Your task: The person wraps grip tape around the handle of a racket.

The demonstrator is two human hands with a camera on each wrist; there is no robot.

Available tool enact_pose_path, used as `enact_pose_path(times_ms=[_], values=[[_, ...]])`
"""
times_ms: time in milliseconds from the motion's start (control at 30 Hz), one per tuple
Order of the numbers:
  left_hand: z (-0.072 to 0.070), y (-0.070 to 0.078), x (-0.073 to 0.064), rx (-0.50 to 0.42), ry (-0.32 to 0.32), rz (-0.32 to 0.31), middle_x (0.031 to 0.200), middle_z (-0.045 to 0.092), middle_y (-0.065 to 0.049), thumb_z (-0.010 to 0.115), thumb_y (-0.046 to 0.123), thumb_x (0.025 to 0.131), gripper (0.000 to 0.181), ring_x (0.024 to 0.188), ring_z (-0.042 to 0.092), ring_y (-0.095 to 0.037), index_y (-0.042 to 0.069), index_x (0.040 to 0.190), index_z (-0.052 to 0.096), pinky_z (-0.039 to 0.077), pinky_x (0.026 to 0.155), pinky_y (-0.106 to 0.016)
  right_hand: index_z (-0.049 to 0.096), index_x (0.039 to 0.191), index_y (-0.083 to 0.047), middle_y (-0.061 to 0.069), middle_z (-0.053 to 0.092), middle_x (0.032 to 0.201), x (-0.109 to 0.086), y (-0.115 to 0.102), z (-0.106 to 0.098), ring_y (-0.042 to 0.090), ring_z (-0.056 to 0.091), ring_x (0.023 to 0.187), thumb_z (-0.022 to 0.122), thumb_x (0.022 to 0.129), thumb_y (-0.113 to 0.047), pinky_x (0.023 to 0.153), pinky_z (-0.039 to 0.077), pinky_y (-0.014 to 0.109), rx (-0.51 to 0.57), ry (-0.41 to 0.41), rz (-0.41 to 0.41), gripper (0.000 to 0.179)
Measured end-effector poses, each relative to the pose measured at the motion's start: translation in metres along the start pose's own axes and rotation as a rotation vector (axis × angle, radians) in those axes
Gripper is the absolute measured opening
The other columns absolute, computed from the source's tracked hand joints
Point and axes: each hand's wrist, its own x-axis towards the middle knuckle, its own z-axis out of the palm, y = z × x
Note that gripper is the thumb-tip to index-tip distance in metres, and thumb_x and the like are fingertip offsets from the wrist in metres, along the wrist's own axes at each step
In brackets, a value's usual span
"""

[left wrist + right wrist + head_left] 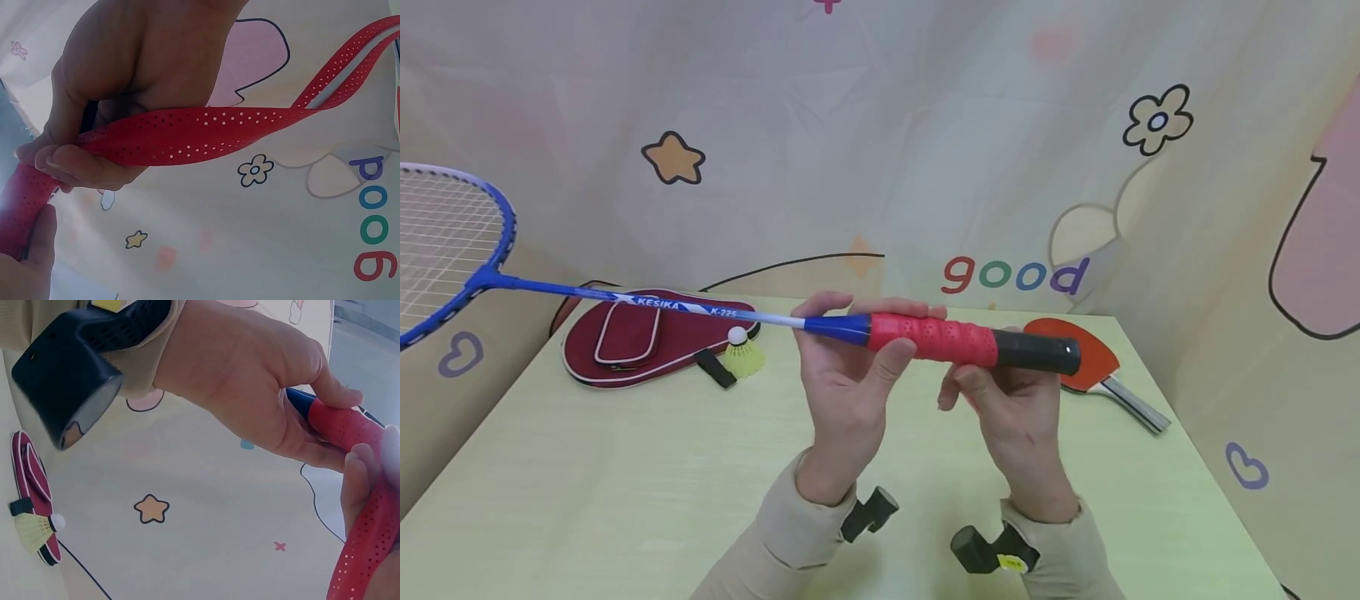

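A blue badminton racket (553, 287) lies level across the head view, its head cut off at the left edge. My left hand (846, 400) grips its handle where the blue cone meets the red wrapped part (955, 337), thumb in front. The handle's end is bare and black (1037, 352). Below it, my right hand (1022, 421) pinches a perforated red grip tape. In the left wrist view, the loose tape (181, 137) trails away twisted, its pale back showing farther along. The right wrist view has the tape (359, 562) running from the handle through my right fingers.
A maroon racket bag (696, 342) lies at the table's back left, with a yellow shuttlecock (743, 357) beside it. At the back right rests a red table tennis paddle (1135, 404), partly behind my right hand. A printed curtain (880, 150) hangs behind the table (625, 483).
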Motion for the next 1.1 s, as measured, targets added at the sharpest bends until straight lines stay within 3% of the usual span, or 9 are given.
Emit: enact_pose_path(times_ms=[133,333,533,700,933,1100], values=[[-0.0004,-0.0021,-0.0003,-0.002,0.007,-0.011,0.112,0.066,-0.011,0.068,0.013,0.091,0.052,0.101,0.067,-0.036,0.015,0.126,0.03,0.05,0.092,-0.052,0.054,0.113,0.003,0.011,0.066,0.081,0.0014,-0.0011,0.0008,0.022,0.067,0.064,0.065,0.09,0.002,0.074,0.057,0.033,0.009,0.005,-0.012,0.025],[-0.004,-0.0056,0.0003,0.036,0.062,0.002,0.109,0.068,-0.01,0.07,0.016,0.09,0.052,0.095,0.069,-0.038,0.013,0.124,0.031,0.052,0.09,-0.049,0.056,0.118,0.005,0.012,0.068,0.079,0.0024,-0.0021,0.0005,0.022,0.068,0.065,0.068,0.091,-0.008,0.074,0.058,0.035,-0.036,-0.005,-0.001,0.032],[-0.0041,-0.0048,-0.0001,0.036,0.093,-0.009,0.108,0.068,-0.009,0.071,0.018,0.089,0.052,0.094,0.069,-0.034,0.013,0.124,0.033,0.054,0.089,-0.046,0.049,0.132,0.004,0.013,0.066,0.094,0.0028,-0.0023,0.0002,0.022,0.068,0.066,0.065,0.091,-0.001,0.073,0.058,0.034,0.044,-0.023,0.016,0.045],[-0.0035,-0.0041,-0.0008,0.03,0.109,-0.038,0.107,0.067,-0.007,0.072,0.022,0.088,0.054,0.095,0.068,-0.028,0.014,0.124,0.033,0.055,0.088,-0.041,0.051,0.127,0.006,0.013,0.066,0.094,0.0001,-0.0031,0.0025,0.022,0.067,0.066,0.064,0.092,0.0,0.07,0.058,0.033,0.089,0.0,0.017,0.038],[0.0005,-0.0027,-0.0006,-0.093,0.016,-0.063,0.115,0.065,-0.011,0.069,0.011,0.09,0.057,0.105,0.065,-0.035,0.016,0.128,0.026,0.051,0.094,-0.047,0.056,0.112,0.0,0.012,0.065,0.086,-0.0007,-0.0035,0.004,0.023,0.066,0.065,0.063,0.093,-0.002,0.07,0.058,0.034,0.124,0.058,0.027,0.02],[-0.0004,-0.0031,-0.001,-0.042,0.015,-0.034,0.111,0.066,-0.011,0.068,0.01,0.091,0.056,0.099,0.068,-0.035,0.014,0.128,0.027,0.05,0.093,-0.051,0.056,0.111,0.001,0.012,0.066,0.082,0.0001,-0.0034,-0.0009,0.023,0.067,0.066,0.068,0.091,-0.009,0.076,0.057,0.035,0.059,0.023,0.02,0.026]])
